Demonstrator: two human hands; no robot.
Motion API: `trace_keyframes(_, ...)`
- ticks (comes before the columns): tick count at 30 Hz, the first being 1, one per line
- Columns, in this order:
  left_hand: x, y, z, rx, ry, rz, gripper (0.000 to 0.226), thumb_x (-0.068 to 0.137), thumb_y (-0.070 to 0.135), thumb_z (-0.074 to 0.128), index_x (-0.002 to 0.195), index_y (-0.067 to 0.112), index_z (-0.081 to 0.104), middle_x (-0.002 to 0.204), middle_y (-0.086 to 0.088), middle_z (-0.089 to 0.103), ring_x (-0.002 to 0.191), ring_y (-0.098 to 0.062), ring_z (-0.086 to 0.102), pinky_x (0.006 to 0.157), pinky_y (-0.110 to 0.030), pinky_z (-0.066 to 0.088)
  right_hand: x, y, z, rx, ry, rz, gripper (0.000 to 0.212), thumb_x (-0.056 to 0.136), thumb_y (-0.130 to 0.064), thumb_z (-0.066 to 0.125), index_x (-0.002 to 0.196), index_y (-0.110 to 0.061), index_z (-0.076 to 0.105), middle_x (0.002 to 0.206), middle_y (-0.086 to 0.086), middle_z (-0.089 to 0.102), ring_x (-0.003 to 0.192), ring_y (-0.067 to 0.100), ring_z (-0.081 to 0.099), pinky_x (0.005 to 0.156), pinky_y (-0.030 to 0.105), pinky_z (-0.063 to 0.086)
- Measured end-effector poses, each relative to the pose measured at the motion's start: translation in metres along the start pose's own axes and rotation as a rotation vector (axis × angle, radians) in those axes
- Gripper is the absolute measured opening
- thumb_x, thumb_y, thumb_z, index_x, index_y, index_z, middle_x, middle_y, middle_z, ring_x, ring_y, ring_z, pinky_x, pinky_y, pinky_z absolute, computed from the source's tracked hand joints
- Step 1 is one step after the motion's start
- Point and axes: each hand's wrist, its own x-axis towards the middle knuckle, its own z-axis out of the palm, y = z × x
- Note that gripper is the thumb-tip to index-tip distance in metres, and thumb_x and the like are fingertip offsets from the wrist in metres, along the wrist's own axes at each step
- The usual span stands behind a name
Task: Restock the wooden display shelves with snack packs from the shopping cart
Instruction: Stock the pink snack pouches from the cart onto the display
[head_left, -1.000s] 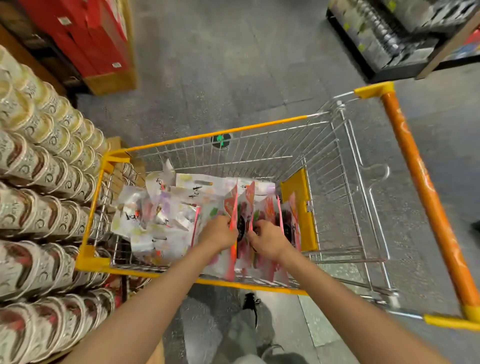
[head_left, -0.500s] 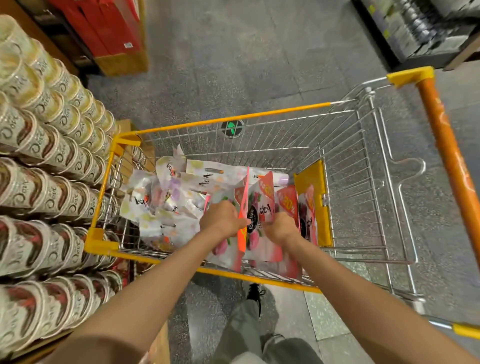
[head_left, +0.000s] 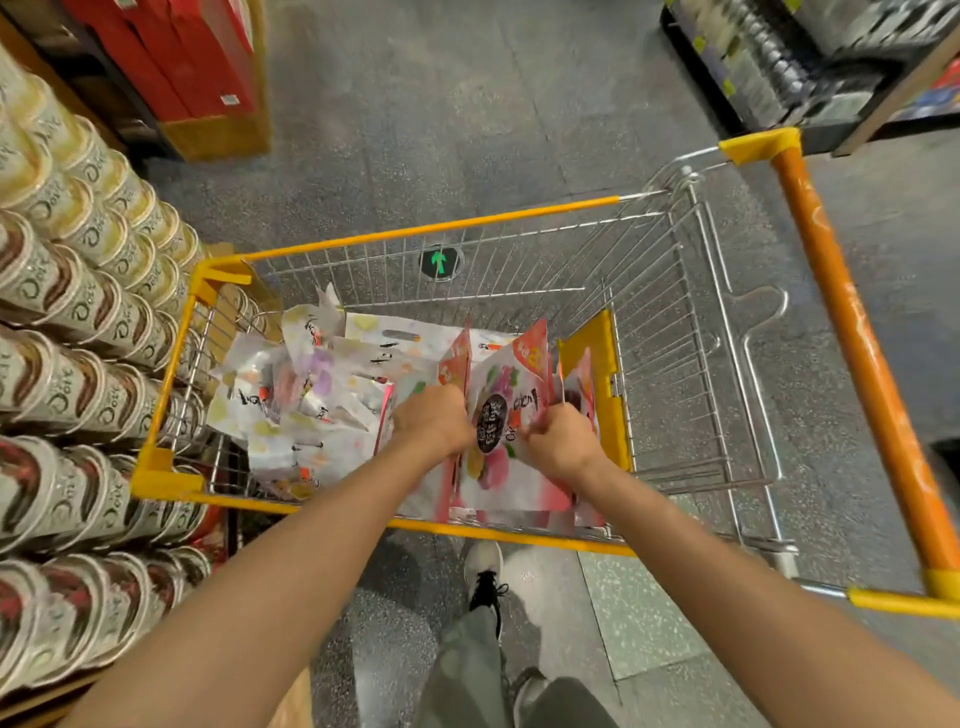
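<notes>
Both my hands reach into a wire shopping cart (head_left: 436, 226) with yellow trim. Upright pink-and-white snack packs (head_left: 501, 400) stand in a row near the cart's near right corner. My left hand (head_left: 428, 418) grips the left side of this row with curled fingers. My right hand (head_left: 558, 439) pinches the packs on the right side. A loose heap of white snack packs (head_left: 291, 400) with pastel prints fills the cart's left half. The wooden display shelves are visible only as a wood edge (head_left: 31, 714) at the bottom left.
Rows of round lidded tubs (head_left: 78, 322) fill the display on my left, tight against the cart. Red cartons (head_left: 182, 57) stand on a wooden base at the top left. A dark shelf unit (head_left: 779, 67) sits at the top right. The orange cart handle (head_left: 857, 353) runs along the right. My shoe (head_left: 483, 571) is below the cart.
The camera has drawn closer over the cart. Both hands stayed on the upright packs and spread them, so a pack's front with its black round label now shows between them.
</notes>
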Motion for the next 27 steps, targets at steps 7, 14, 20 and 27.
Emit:
trace_keyframes(7, -0.039, -0.012, -0.045, -0.072, 0.141, -0.024, 0.021, 0.075, 0.016, 0.054, 0.055, 0.014, 0.045, 0.057, -0.001, 0.049, 0.056, -0.022, 0.051, 0.049, -0.023, 0.035, -0.037, -0.026, -0.047, -0.038, 0.016, -0.21, 0.04, 0.087, -0.018, 0.052, 0.049, -0.014, 0.039, 0.054, 0.005, 0.051, 0.064, 0.023, 0.058, 0.07, 0.032, 0.049)
trace_keyframes(14, -0.12, -0.003, -0.091, -0.047, 0.385, -0.062, 0.016, 0.08, 0.018, 0.056, 0.083, 0.006, 0.066, 0.089, -0.014, 0.066, 0.091, -0.034, 0.064, 0.068, -0.032, 0.047, -0.107, -0.063, -0.095, -0.149, 0.093, -0.487, 0.046, 0.083, -0.008, 0.056, 0.045, -0.012, 0.031, 0.046, 0.001, 0.032, 0.058, 0.024, 0.035, 0.045, 0.029, 0.023)
trace_keyframes(20, -0.21, 0.0, -0.117, -0.166, 0.663, -0.053, 0.021, 0.081, 0.021, 0.055, 0.076, 0.003, 0.065, 0.089, -0.023, 0.067, 0.087, -0.041, 0.063, 0.065, -0.037, 0.047, -0.187, -0.071, -0.13, -0.123, 0.188, -0.727, 0.051, 0.082, -0.001, 0.057, 0.041, -0.018, 0.033, 0.031, -0.008, 0.042, 0.04, 0.008, 0.042, 0.042, 0.009, 0.032)
trace_keyframes(27, -0.345, -0.036, -0.134, -0.274, 0.953, -0.118, 0.024, 0.086, 0.025, 0.057, 0.069, 0.01, 0.064, 0.078, -0.014, 0.065, 0.082, -0.037, 0.063, 0.064, -0.034, 0.046, -0.276, -0.083, -0.134, -0.157, 0.148, -0.927, 0.038, 0.08, -0.008, 0.061, 0.049, -0.007, 0.039, 0.042, -0.008, 0.029, 0.047, 0.0, 0.024, 0.046, 0.025, 0.03)
